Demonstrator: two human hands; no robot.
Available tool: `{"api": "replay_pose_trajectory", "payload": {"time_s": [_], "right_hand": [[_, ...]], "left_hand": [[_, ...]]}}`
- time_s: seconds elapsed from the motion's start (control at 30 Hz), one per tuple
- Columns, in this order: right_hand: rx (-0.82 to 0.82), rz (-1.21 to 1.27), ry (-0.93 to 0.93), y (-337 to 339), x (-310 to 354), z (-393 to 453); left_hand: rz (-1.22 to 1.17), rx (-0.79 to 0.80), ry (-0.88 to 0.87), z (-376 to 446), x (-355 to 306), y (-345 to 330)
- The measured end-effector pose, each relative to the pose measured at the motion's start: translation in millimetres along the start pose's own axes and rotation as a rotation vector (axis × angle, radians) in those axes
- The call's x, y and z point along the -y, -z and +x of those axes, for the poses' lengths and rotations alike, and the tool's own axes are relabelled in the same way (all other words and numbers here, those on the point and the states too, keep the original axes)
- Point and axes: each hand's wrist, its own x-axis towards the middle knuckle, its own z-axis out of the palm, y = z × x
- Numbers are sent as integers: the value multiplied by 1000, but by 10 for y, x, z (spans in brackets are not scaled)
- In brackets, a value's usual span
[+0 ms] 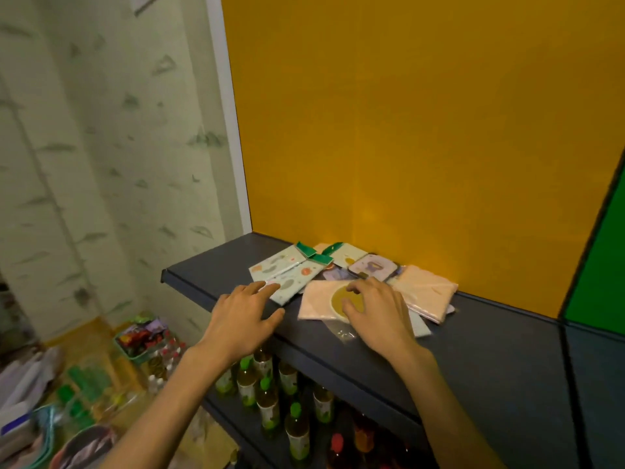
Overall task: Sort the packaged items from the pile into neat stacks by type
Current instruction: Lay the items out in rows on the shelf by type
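Head view looks down on a dark shelf (473, 336) backed by an orange panel (406, 130), and every place below is told from that shelf. On its top, against the panel, lies the pile of packaged items. At the pile's left end are pale green packets (287, 275) with dark green header cards, overlapping one another. At its near middle lies a pink packet (319, 301) with a round yellow patch. Behind that, nearer the panel, sits a purple-printed packet (372, 267), and at the right end another pink packet (424, 292).

The left hand (241, 318) has fingers spread and straight, its fingertips touching the nearest green packet. The right hand (375, 311) rests on the pink packet with curled fingers pressing the yellow patch; whether it pinches the packet cannot be told.

Under the shelf stand green-capped bottles (267, 384).
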Motion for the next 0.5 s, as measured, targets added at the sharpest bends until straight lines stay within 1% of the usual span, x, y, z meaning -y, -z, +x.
{"api": "replay_pose_trajectory", "payload": {"time_s": [0.13, 0.33, 0.5], "right_hand": [[11, -38, -20, -256, 108, 271], [21, -92, -93, -507, 222, 509], [9, -148, -166, -726, 363, 647]], "left_hand": [[-13, 13, -24, 428, 279, -171], [-97, 65, -72, 985, 557, -428], [-111, 73, -154, 1387, 792, -635]]}}
